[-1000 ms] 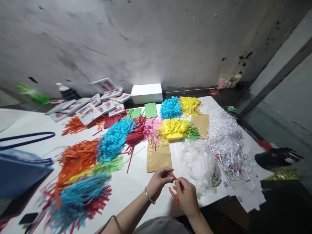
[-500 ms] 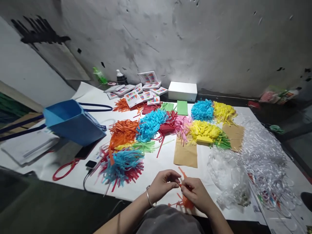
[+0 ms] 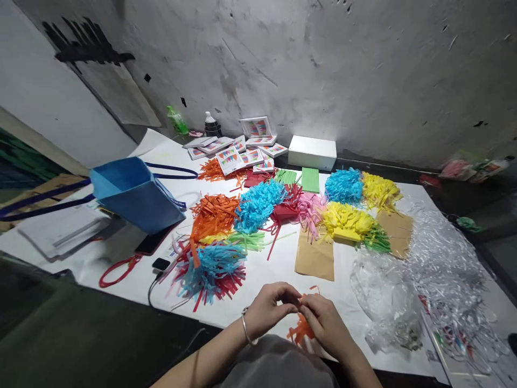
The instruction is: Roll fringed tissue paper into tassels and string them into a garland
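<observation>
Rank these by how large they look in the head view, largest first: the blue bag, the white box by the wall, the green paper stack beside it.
1. blue bag, though it lies nearer the camera
2. white box
3. green paper stack

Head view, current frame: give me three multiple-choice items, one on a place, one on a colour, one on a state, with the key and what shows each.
1. Where is the blue bag?
A. on the table's left part
B. beside the white box
C. on the clear plastic heap

2. What colour are the paper strips in the hands?
A. yellow
B. orange
C. pink

3. How do the left hand and right hand stand?
A. both flat on the table
B. one raised to the wall
C. both pinched on the strips

Key: 1 A, the bag sits left of the coloured piles on the table. 2 B, orange shows between and below the fingers. 3 C, the fingertips meet on the bundle.
</observation>
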Demonstrator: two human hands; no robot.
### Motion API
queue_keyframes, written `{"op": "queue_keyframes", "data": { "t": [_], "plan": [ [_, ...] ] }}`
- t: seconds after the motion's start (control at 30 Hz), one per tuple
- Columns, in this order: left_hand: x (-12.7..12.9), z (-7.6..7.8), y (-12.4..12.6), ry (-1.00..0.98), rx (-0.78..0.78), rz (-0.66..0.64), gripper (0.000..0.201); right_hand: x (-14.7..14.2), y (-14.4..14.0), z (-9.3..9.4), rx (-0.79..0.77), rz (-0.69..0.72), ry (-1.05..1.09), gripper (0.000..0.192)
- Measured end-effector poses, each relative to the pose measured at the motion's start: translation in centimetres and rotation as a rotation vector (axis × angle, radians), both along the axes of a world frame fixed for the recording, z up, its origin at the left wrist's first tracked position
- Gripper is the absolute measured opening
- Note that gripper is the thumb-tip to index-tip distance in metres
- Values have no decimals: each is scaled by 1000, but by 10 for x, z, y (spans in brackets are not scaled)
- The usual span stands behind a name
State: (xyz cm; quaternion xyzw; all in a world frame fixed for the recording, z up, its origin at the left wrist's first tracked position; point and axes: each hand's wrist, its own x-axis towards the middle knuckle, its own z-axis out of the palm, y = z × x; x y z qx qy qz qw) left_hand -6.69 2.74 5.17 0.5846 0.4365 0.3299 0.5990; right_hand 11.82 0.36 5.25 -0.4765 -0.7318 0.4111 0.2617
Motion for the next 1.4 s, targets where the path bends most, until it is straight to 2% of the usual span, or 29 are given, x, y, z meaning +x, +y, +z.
{"op": "queue_keyframes", "data": {
  "t": [0.13,0.23,0.33,0.4,0.43,0.53,0.63,0.7,0.93,1.2,1.4],
  "plan": [
    [1,0,-1,40,35,9,12,0,-2,-2,-27,25,49,24],
    [3,-1,-2,-4,-17,5,12,1,-3,-3,33,0,9,23],
    [5,-1,-2,-12,-24,19,11,3,-4,-2,21,13,-27,26],
    [6,-1,-3,-21,-20,37,11,5,-5,-4,25,-31,-28,20],
    [6,-2,-3,-49,-41,54,11,6,-6,-6,46,-67,-28,17],
    [8,-6,-4,-177,-157,95,18,8,-10,-13,171,-128,-25,34],
    [9,-9,-6,-254,-233,107,24,9,-12,-18,333,-90,-20,21],
    [10,-9,-6,-289,-266,115,28,9,-13,-18,407,-66,-10,21],
    [16,-7,-9,-322,-324,129,31,8,-16,-16,480,-82,29,25],
    [16,-11,-15,-273,-303,172,26,5,-17,-20,478,-101,100,22],
    [15,-9,-18,-103,-36,136,12,5,-18,-18,281,-133,187,15]
  ]
}}
